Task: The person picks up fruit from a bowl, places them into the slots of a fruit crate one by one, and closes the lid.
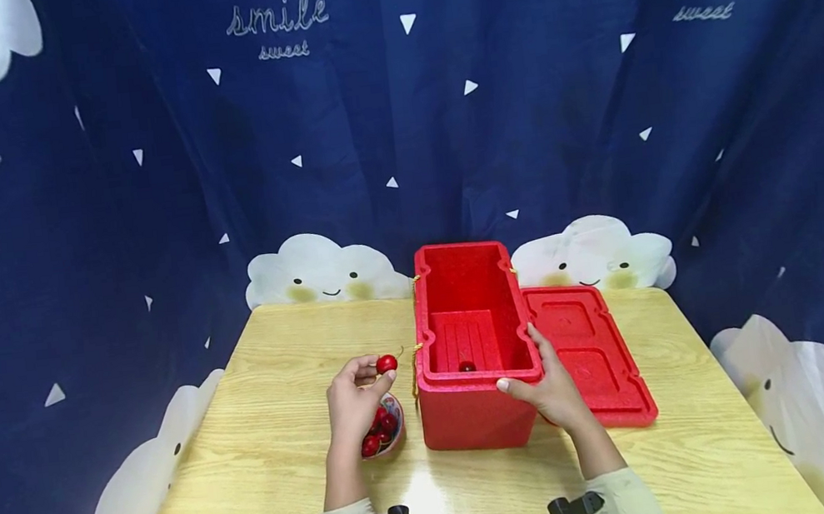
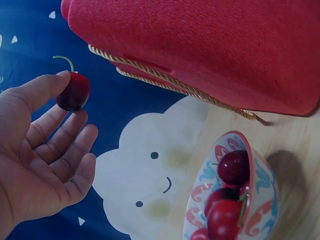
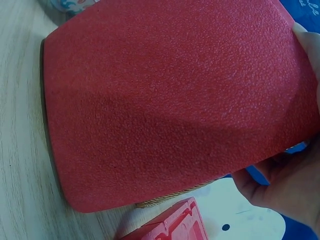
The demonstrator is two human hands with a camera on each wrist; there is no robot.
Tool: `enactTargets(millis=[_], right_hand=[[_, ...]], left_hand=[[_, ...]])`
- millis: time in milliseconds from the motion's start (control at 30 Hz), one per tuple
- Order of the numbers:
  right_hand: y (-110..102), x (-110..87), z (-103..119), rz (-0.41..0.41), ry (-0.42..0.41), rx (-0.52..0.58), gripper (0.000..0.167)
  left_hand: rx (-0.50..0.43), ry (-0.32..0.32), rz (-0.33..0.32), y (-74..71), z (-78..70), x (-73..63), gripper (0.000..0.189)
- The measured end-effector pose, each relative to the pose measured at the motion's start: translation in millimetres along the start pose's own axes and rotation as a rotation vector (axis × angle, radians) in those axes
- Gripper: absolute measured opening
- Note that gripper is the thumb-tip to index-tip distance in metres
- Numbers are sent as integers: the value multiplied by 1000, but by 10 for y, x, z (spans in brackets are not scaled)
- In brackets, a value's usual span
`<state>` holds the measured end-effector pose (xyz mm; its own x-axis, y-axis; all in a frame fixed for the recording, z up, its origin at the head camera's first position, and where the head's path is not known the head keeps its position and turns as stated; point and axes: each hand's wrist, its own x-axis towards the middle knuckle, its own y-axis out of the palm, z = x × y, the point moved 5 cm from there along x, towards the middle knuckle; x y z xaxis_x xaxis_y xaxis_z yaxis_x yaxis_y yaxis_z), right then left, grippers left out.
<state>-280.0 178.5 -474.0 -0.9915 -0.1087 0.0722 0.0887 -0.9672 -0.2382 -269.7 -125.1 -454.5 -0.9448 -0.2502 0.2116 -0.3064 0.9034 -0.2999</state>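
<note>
My left hand (image 1: 350,404) pinches a dark red cherry (image 1: 387,363) with a green stem between thumb and fingers, left of the red foam box (image 1: 477,416). In the left wrist view the cherry (image 2: 74,92) sits at the thumb tip, the other fingers loosely bent below it. Beneath that hand stands a small patterned bowl (image 2: 265,212) holding several cherries (image 2: 225,220). My right hand (image 1: 556,391) grips the box's near right corner, thumb on the front rim, fingers along the right side. Inside the lidless box, one cherry (image 1: 466,366) lies on the ribbed floor.
A red lid (image 1: 627,385) lies flat on the wooden table (image 1: 250,441), right of the box. Gold cord (image 1: 415,365) hangs on the box's left side. Behind the table hangs a dark blue curtain (image 1: 368,127) with clouds and triangles.
</note>
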Motion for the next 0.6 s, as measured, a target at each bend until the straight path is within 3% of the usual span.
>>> enactTargets(millis=[333, 600], right_hand=[[22, -118, 309, 6, 21, 13, 100], [30, -136, 359, 4, 0, -1, 98]], left_hand=[[-24, 40, 7, 22, -137, 30, 30], [-49, 70, 22, 71, -300, 97, 28]])
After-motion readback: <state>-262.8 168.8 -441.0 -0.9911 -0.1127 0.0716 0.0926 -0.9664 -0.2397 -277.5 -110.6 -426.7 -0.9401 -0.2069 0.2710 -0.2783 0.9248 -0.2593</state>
